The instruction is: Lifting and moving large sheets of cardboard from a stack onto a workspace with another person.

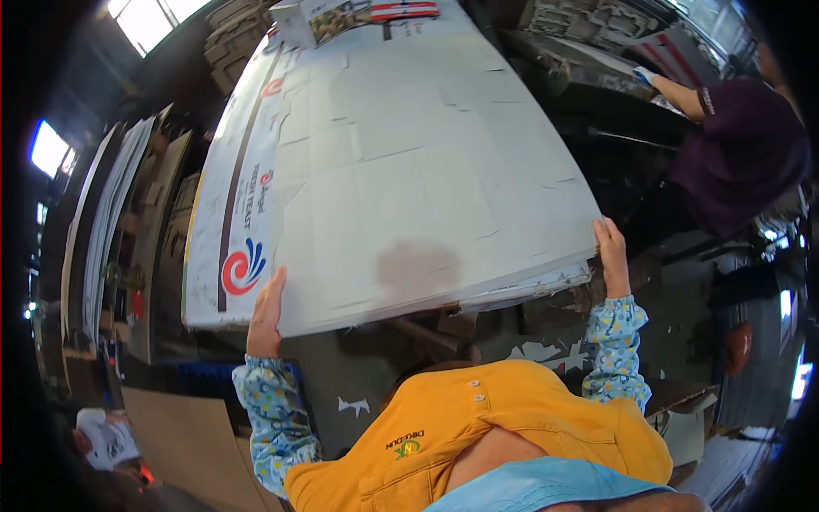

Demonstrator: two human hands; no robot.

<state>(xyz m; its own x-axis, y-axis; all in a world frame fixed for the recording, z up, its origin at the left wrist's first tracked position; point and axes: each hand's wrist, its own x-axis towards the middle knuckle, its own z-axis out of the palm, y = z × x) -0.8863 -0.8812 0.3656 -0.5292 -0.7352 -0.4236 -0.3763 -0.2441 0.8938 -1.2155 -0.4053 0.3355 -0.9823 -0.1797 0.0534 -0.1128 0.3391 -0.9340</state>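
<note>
A large white cardboard sheet (401, 183) with cut and crease lines stretches away in front of me on a stack. At its near left corner, my left hand (267, 314) presses along the edge, fingers pointing forward. My right hand (612, 256) grips the near right corner, fingertips over the edge. The sheet's near edge juts out above the layers beneath. To its left, a printed cardboard sheet (205, 290) with a dark stripe and a red-and-blue swirl shows from under it. Patterned blue sleeves cover both my forearms.
A small printed carton (317, 24) sits at the stack's far end. Upright boards (115, 230) stand left. A co-worker in a dark purple shirt (742, 158) works at the right. Brown cardboard (183, 444) leans at lower left, and white scraps (352, 404) lie on the floor.
</note>
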